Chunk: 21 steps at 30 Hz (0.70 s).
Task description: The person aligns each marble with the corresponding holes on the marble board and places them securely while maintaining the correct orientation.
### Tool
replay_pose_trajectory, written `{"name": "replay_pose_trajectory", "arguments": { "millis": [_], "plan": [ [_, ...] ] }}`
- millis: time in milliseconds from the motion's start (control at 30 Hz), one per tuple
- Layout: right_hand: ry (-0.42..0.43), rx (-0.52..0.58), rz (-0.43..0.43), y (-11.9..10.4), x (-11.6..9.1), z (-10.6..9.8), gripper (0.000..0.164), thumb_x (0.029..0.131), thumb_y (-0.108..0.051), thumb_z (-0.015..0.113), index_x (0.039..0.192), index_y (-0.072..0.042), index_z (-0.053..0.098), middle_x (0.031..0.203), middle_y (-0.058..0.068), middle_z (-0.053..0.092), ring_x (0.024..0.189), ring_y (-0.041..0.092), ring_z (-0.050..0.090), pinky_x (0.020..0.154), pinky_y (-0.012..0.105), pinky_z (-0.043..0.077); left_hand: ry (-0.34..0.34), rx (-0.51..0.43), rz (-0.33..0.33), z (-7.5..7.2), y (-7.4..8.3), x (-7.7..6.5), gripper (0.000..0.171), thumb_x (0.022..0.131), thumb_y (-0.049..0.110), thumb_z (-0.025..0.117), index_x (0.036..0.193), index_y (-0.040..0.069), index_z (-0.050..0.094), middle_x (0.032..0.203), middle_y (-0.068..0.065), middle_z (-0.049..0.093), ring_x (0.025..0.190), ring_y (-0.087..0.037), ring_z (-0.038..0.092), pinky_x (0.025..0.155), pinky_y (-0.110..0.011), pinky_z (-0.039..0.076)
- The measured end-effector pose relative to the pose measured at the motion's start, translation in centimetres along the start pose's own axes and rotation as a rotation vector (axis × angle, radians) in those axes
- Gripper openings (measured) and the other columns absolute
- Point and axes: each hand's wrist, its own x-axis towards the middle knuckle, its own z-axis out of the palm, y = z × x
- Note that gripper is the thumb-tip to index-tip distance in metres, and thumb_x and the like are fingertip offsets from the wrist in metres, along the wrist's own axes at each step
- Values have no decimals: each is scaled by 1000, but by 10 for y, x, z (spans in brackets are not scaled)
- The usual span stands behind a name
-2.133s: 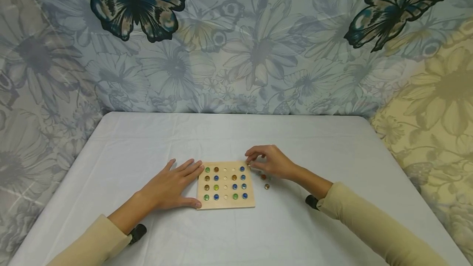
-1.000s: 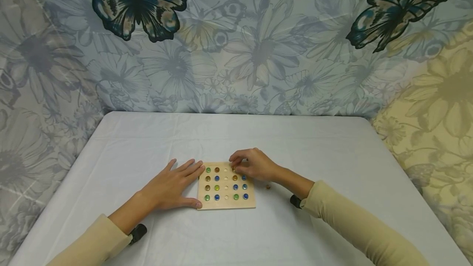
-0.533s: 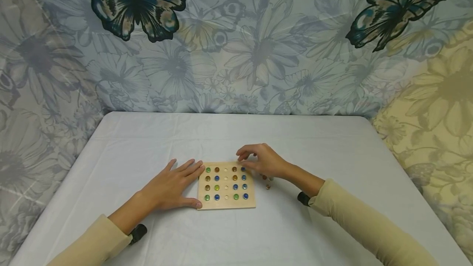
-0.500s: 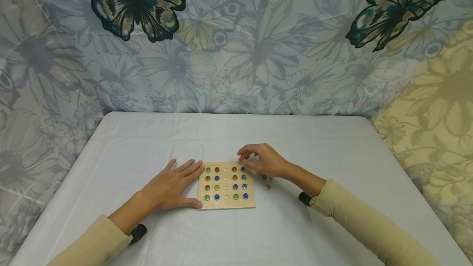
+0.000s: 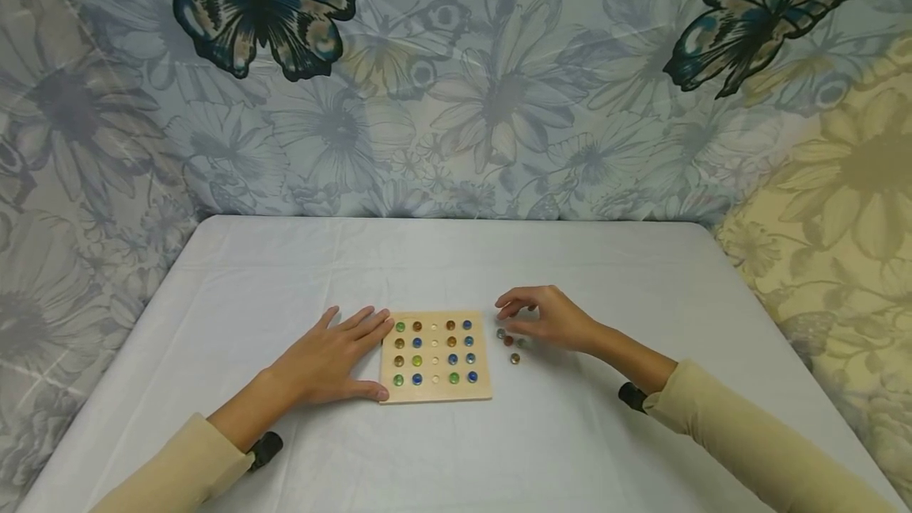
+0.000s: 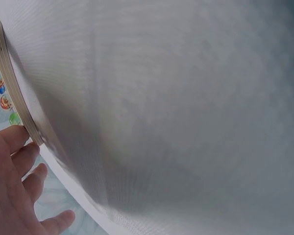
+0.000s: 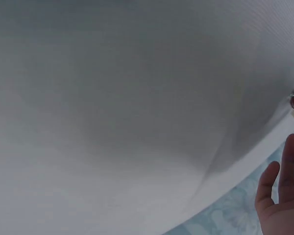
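A pale wooden board (image 5: 436,396) holds green, brown and blue marbles in rows; its middle column shows pale bare hollows. My left hand (image 5: 328,359) rests against the board's left edge, fingers spread, fingertips at the upper corner and thumb at the lower one. In the left wrist view, the fingers of that left hand (image 6: 10,181) touch the board's edge (image 6: 14,88). Right of the board lie several loose marbles (image 5: 515,359). My right hand (image 5: 549,319) is over them, thumb and forefinger apart with nothing visible between them. The right wrist view shows only part of the right hand (image 7: 284,200).
A white cloth covers the table (image 5: 285,267). Behind it hangs a curtain (image 5: 499,117) printed with flowers and butterflies. A black wrist camera (image 5: 266,451) sits under the left sleeve, another camera (image 5: 632,397) under the right one.
My right hand set an amber marble in the top hollow of the fourth column, let it go, and moved right to the loose marbles. My left hand stays still.
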Motion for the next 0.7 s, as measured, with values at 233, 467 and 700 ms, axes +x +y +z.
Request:
{"name": "replay_pose_trajectory", "arguments": {
  "millis": [233,467,700],
  "plan": [
    [-33,24,-13,7,-10,-1,32,88,-10,77,118,-3,69,102,-2,76,103,17,69,87,43,53,-8,0,-2,-1,0,0,103,81,81,50,157,14,33,161,-5,31,149,-28,26,115,-65,18],
    [-47,28,-20,15,-18,1,33,86,-9,78,117,-4,69,99,-6,76,105,17,67,87,38,54,-2,-1,-1,-2,1,0,102,82,81,51,156,13,34,161,-5,32,149,-29,27,114,-65,19],
    [-76,40,11,18,-23,2,37,84,-5,79,119,-7,68,102,-10,75,111,18,65,90,35,53,-2,0,0,-2,1,0,103,81,82,50,156,13,35,161,-5,32,149,-28,27,114,-65,20]
  ]
}}
